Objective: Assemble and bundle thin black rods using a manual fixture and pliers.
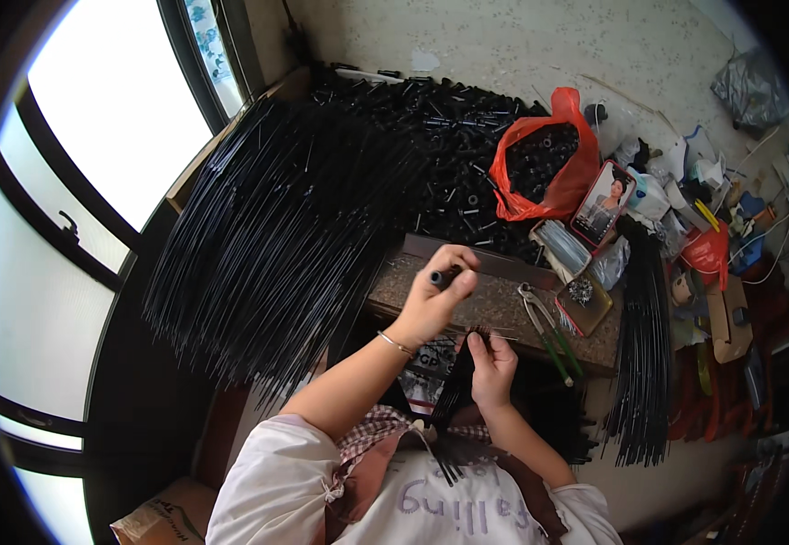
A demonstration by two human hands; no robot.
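Left hand (432, 300) grips a small black tube (440, 277). Right hand (491, 363), at its 4 o'clock, pinches a bundle of black rods (453, 391).

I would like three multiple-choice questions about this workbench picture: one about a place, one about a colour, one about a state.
1. Where do the pliers lie?
A. On the stone slab, right of the hands
B. Inside the plastic bag
C. On the windowsill

2. What colour is the plastic bag that holds small black parts?
A. Blue
B. Red-orange
C. White

3. What is the state of the left hand?
A. Open and flat on the slab
B. Closed around a small black tube
C. Resting on the phone

Answers:
1. A: the pliers rest on the speckled stone slab, near the right hand.
2. B: the bag is bright red-orange, open at the top.
3. B: its fingers curl around the small black tube, above the slab.
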